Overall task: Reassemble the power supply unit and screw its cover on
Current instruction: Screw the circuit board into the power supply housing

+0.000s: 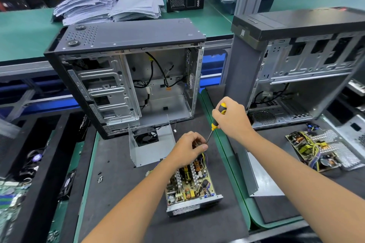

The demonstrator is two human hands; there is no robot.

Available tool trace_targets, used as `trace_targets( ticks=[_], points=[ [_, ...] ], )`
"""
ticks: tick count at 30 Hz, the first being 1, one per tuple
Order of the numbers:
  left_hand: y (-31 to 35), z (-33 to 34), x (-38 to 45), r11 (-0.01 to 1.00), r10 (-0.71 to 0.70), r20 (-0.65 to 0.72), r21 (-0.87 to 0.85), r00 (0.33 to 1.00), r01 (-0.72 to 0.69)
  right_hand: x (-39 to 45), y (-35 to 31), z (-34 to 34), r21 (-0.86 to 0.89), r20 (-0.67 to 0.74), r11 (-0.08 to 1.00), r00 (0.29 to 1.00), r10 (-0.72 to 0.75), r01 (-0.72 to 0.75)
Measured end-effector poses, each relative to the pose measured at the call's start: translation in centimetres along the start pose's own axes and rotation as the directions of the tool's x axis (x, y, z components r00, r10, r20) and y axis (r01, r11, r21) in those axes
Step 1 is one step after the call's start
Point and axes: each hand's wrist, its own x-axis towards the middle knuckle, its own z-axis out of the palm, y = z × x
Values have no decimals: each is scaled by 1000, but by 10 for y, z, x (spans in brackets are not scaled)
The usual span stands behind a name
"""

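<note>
The open power supply unit (192,185) lies on the black mat, its circuit board bare on top. My left hand (188,149) rests on the board's far end, fingers curled around the tip of a screwdriver. My right hand (232,119) grips the yellow and black screwdriver (216,118) by its handle, the shaft slanting down to my left fingers. The grey metal cover with its fan (148,143) stands just behind the unit. A few loose screws (100,178) lie on the mat to the left.
An open computer case (126,77) stands behind the cover, a second case (300,65) at the right. Another bare power supply board (314,150) sits in its shell at the right. A grey metal panel (262,177) lies near my right forearm.
</note>
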Motion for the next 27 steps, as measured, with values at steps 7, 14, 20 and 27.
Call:
trace_targets(
  ticks=[7, 14, 20, 27],
  points=[
    [7, 17, 15, 821, -51, 135, 569, 990, -35, 1, 14, -3, -44, 45, 999, 999, -21, 23],
    [5, 23, 18, 874, -124, 145, 485, 982, 39, -3, 22, 0, -110, 170, 993, 985, -25, 44],
    [5, 15, 23, 930, -169, 260, 362, 951, 66, -3, 29, 3, -112, 298, 993, 955, 6, 29],
    [1, 0, 24, 943, -72, 401, 327, 913, -69, -5, 28, 9, -169, 370, 985, 928, 38, 27]
  ],
)
